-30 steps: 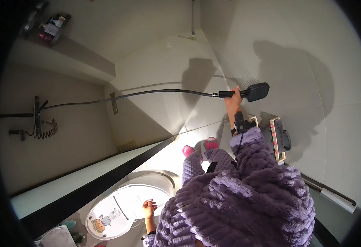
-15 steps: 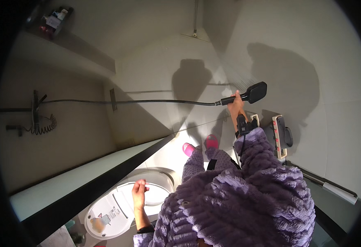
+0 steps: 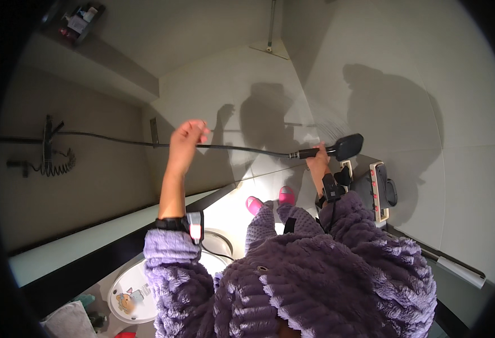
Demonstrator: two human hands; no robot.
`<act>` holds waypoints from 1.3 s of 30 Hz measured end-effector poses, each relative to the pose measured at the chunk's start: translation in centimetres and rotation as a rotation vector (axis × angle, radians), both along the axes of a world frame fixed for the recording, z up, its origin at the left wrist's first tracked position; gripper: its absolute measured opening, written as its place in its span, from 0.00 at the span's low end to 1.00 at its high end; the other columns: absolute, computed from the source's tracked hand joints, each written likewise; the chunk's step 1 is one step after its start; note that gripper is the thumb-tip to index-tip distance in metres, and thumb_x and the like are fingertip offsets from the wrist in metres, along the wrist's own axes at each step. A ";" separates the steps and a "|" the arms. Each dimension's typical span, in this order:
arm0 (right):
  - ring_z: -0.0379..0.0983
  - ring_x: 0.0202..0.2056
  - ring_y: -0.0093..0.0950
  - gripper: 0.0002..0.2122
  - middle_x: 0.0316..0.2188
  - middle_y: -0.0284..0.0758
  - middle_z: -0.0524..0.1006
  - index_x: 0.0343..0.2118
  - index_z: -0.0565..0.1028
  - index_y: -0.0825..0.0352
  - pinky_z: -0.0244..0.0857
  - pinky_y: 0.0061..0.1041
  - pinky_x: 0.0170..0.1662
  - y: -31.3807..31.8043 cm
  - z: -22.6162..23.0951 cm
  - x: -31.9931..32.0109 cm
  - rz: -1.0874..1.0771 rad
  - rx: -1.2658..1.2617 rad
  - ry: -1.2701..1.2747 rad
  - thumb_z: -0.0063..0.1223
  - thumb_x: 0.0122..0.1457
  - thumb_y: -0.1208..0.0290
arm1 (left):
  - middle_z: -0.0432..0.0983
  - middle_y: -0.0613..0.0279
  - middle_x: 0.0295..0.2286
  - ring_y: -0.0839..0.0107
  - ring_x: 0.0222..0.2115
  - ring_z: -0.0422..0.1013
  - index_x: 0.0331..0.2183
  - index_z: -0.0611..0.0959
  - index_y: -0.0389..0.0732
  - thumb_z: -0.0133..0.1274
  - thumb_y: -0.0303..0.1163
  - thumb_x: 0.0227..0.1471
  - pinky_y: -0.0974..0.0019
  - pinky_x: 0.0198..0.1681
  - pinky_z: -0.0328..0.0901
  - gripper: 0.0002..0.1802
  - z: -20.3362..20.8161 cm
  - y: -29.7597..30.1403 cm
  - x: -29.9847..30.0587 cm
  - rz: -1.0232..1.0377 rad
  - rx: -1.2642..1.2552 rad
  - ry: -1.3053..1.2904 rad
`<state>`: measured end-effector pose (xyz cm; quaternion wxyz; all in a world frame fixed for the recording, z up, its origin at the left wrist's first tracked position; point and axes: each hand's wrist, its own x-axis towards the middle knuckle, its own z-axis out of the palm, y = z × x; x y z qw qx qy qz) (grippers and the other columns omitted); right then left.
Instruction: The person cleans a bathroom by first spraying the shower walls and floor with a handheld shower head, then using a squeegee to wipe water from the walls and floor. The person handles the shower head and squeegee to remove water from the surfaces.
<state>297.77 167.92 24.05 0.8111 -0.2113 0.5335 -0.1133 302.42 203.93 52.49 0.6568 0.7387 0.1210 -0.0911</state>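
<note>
At the shower handle [image 3: 304,153], your right hand [image 3: 317,160] is grasping firmly, fingers wrapping around the black grip. The shower head [image 3: 349,146] is sitting just past that hand, to its right, and fine water streaks are showing beside it, toward the wall. A black wrist unit [image 3: 331,188] is riding on that forearm, just ahead of the purple sleeve.

Your left hand [image 3: 189,137] is hovering well apart from the right one, fingers bending inward. Can't tell if they're pinching anything or how tightly they're closing. The black hose [image 3: 242,149] is passing behind that hand in this view (contact unclear) and is running left to a wall fixture [image 3: 48,146], where a coiled hose [image 3: 61,168] is hanging. Another wrist unit [image 3: 195,228], dark and pale, is showing at your left cuff.

Further out: a cream-edged rack [image 3: 379,191] is standing right of your right forearm. Pink slippers [image 3: 286,195] are showing between your arms, and a squeegee [image 3: 269,50] is resting at the top. Lower left, a dark-framed glass panel [image 3: 78,239] is slanting past a white lid [image 3: 124,304] bearing a cartoon, and a grey cloth [image 3: 70,322] is lying near that lid.
</note>
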 end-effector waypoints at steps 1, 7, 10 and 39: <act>0.63 0.23 0.25 0.13 0.18 0.26 0.66 0.20 0.66 0.59 0.63 0.30 0.34 -0.5 -0.7 -0.4 -0.085 -0.054 -0.051 0.53 0.57 0.61 | 0.74 0.68 0.25 0.82 0.22 0.65 0.34 0.78 0.40 0.49 0.36 0.55 0.77 0.29 0.62 0.10 0.3 0.2 1.2 0.107 -0.091 0.037; 0.64 0.25 0.23 0.10 0.20 0.26 0.66 0.23 0.67 0.61 0.62 0.25 0.33 -2.0 -4.9 -3.8 0.068 -0.098 -0.144 0.54 0.56 0.65 | 0.73 0.72 0.21 0.79 0.23 0.68 0.33 0.78 0.45 0.46 0.35 0.56 0.71 0.32 0.67 0.08 -1.6 0.2 3.5 0.469 -0.871 0.078; 0.62 0.24 0.23 0.10 0.20 0.26 0.65 0.22 0.67 0.60 0.64 0.27 0.33 -1.7 -6.4 -6.1 -0.082 0.033 -0.080 0.52 0.58 0.66 | 0.72 0.76 0.19 0.80 0.21 0.66 0.28 0.80 0.48 0.47 0.35 0.55 0.70 0.31 0.65 0.08 -4.4 0.4 0.2 0.573 -1.017 0.156; 0.64 0.20 0.25 0.08 0.19 0.30 0.67 0.28 0.65 0.65 0.63 0.28 0.26 2.0 -2.9 5.5 0.243 -0.134 0.043 0.54 0.55 0.75 | 0.71 0.77 0.18 0.82 0.19 0.65 0.28 0.79 0.49 0.47 0.35 0.54 0.74 0.27 0.63 0.07 -10.7 3.1 -11.7 0.920 -0.993 0.292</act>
